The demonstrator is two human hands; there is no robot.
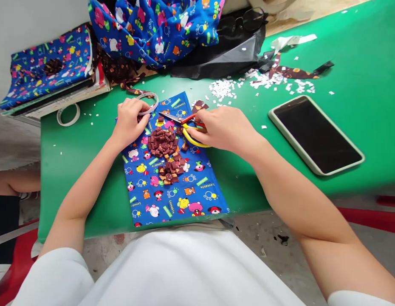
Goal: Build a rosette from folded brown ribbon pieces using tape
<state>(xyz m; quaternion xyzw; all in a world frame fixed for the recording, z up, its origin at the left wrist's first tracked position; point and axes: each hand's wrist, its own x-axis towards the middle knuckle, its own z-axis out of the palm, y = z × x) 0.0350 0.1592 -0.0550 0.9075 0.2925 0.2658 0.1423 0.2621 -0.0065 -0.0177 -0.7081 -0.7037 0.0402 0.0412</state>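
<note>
A blue cartoon-print cloth lies flat on the green table in front of me. A heap of small dark-red fabric squares sits on its middle. My right hand is closed around yellow-handled scissors, whose blades point left over the cloth. My left hand is closed on a roll of tape at the cloth's upper left corner.
A phone lies face up at the right. White paper bits and fabric strips are scattered behind. More blue print fabric, black cloth and glasses are at the back, folded fabric on books and a second tape ring at the left.
</note>
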